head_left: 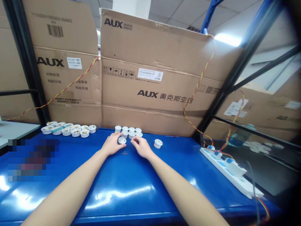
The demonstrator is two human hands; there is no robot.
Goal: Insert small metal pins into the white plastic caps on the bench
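Neither hand shows a firm hold: the left hand (pixel 112 144) is curved down with its fingertips (pixel 119 137) at the edge of a white plastic cap (pixel 122 140), though I cannot tell whether they grip it, while the right hand (pixel 141 147), loosely curled and empty, rests just beside the cap's other side. From the head view, that cap sits on a blue workbench (pixel 131 188) between the hands, with a few small screws (pixel 124 153) lying just below it. Two rows of similar caps (pixel 128 131) stand close behind, and a lone cap (pixel 158 143) sits to the right. Farther left is a cluster of white cups (pixel 68 129) (something brownish lies inside them). Cardboard boxes (pixel 150 62) printed AUX stand behind the bench, and a white power strip (pixel 221 164) lies at its right side, with a twisted red-and-yellow wire (pixel 199 82) nearby.
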